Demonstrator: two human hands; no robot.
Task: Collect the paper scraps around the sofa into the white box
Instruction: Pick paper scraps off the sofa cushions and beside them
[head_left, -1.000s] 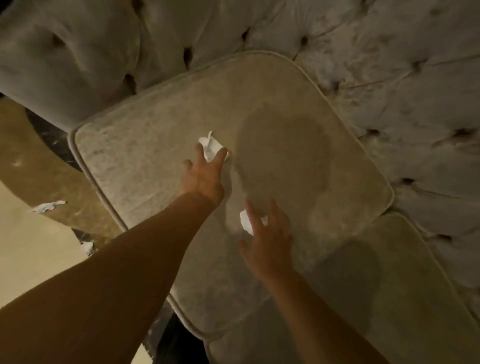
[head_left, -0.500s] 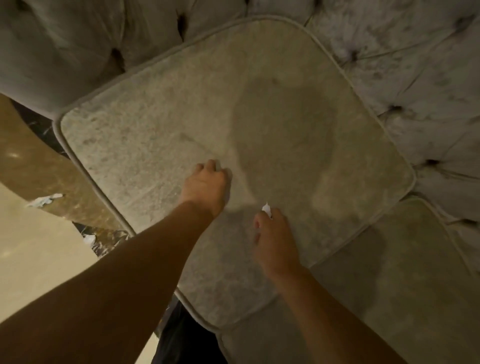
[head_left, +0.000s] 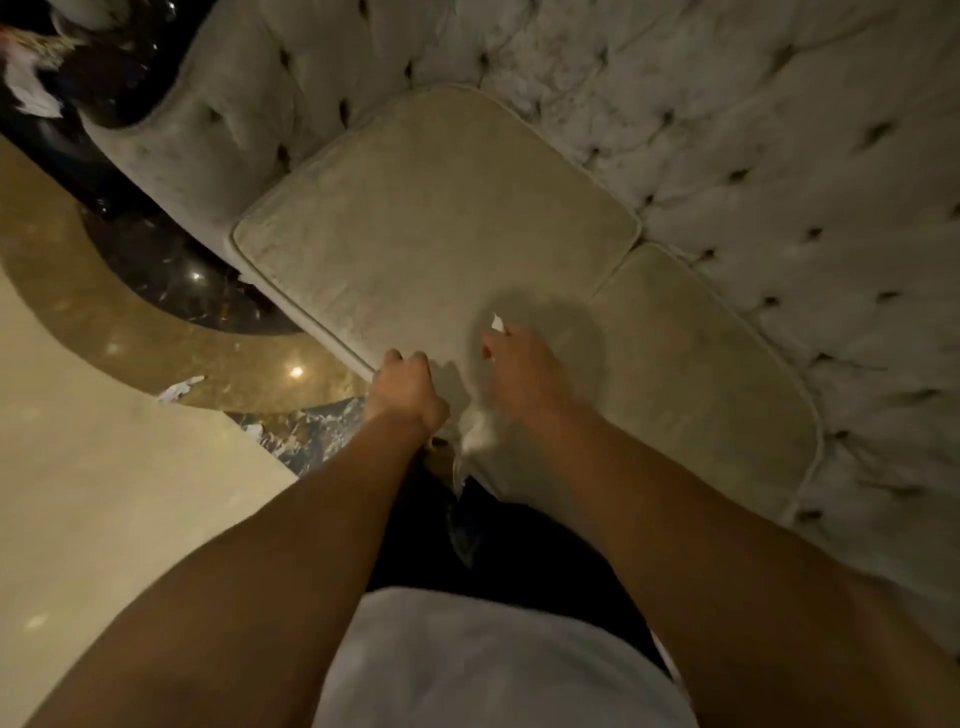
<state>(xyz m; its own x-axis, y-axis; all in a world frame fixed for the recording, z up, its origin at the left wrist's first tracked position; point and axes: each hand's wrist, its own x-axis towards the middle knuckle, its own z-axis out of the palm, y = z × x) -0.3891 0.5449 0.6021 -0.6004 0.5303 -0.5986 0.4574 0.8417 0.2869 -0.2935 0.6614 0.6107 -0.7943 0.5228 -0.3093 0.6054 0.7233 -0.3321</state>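
The right hand (head_left: 519, 369) pinches a paper scrap (head_left: 497, 323) above the sofa cushion (head_left: 441, 208). The left hand (head_left: 405, 387) is clenched at the cushion's front edge, its contents hidden. A second scrap (head_left: 179, 388) lies on the floor (head_left: 104, 519).

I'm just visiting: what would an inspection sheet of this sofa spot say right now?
Surface: beige seat cushion of a tufted sofa.
Job's things: white scrap in the right hand; blurred scrap between the forearms; white box not in view.
Clutter: floor scraps left of the sofa.
Hands: left hand fisted, seemingly on the blurred scrap; right hand pinches the white scrap.
Cables: nothing seen.
Surroundings: glossy floor.
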